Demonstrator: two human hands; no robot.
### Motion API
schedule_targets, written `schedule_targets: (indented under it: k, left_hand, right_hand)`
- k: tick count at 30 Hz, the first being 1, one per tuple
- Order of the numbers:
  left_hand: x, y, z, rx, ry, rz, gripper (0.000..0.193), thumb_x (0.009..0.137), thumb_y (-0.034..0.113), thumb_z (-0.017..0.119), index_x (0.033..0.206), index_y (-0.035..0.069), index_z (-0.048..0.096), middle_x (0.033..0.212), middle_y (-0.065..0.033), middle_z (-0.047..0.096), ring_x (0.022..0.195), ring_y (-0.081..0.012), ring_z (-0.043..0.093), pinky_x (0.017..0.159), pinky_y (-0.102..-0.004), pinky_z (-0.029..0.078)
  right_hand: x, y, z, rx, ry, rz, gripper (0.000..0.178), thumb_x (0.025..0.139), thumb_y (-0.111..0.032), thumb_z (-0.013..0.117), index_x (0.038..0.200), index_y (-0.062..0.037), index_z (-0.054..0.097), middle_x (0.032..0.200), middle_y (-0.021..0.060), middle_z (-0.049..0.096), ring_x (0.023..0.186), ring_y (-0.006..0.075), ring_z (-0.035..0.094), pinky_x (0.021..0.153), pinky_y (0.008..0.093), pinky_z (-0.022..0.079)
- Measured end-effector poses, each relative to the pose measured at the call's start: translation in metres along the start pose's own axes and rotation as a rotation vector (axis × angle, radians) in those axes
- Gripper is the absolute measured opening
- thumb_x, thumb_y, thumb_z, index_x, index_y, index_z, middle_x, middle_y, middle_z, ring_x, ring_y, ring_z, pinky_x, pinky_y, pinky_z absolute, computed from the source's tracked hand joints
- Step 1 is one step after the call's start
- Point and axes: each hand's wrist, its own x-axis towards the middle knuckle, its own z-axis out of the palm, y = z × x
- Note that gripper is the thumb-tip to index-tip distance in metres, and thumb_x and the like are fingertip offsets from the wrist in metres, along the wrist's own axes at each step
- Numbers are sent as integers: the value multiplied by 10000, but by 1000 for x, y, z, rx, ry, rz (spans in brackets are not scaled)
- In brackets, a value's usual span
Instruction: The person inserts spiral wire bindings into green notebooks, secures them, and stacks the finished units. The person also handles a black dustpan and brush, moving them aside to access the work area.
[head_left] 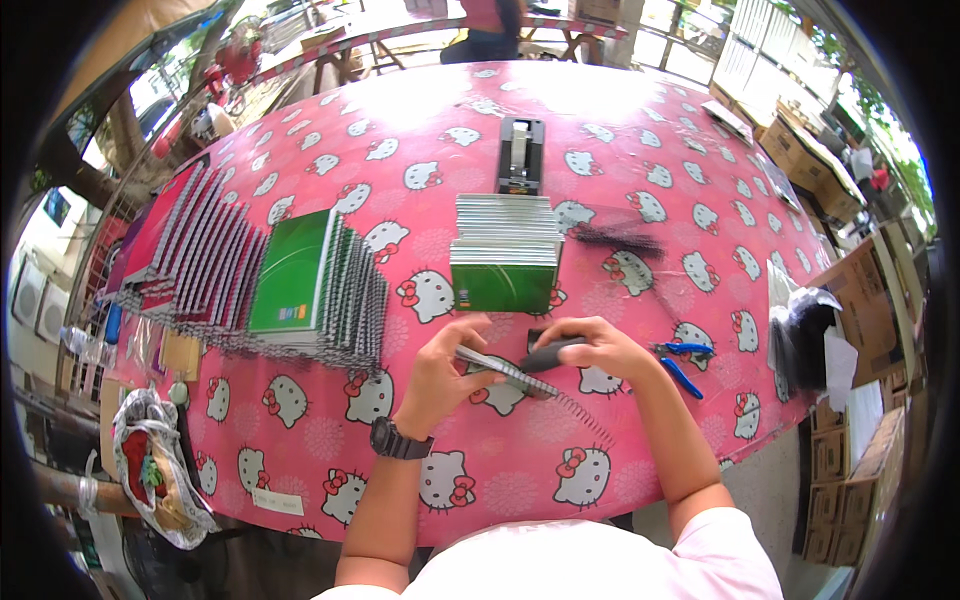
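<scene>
My left hand (440,365), with a dark watch on its wrist, grips a small notebook (490,361) seen nearly edge-on. A thin spiral coil (585,415) runs along the notebook's bound edge and trails loose toward the lower right. Fingers of my right hand (595,345) are closed around a dark grey rounded tool (550,356), whose kind I cannot make out, close against the coil edge. Just beyond my hands stands a stack of green-covered notebooks (506,285). Blue-handled pliers (682,365) lie to the right of my right hand.
Spiral-bound green notebooks (292,270) and red ones (170,230) are piled at left. A tape dispenser (520,160) stands behind the stack, with loose dark coils (625,240) to its right. Cardboard boxes (850,480) flank the pink patterned table (510,490). A person (485,30) is at the far end.
</scene>
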Motion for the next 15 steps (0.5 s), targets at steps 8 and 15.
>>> schedule_targets:
  k: [8, 15]
  left_hand:
    - [-2, -13, 15, -493, 119, -140, 433, 691, 20, 805, 1042, 62, 556, 822, -14, 573, 746, -66, 554, 655, -208, 472]
    - [-6, -30, 16, -693, -11, -237, 344, 729, -23, 765, 1006, 39, 570, 923, -26, 619, 841, -72, 581, 717, -220, 500]
  right_hand:
    - [0, 4, 1, 246, 78, -85, 514, 804, -457, 648, 1009, 15, 644, 994, 95, 641, 999, 172, 568, 888, 318, 429]
    - [7, 1, 2, 342, -27, -39, 509, 824, -460, 673, 1048, -4, 646, 945, 60, 615, 890, 122, 534, 791, 278, 425]
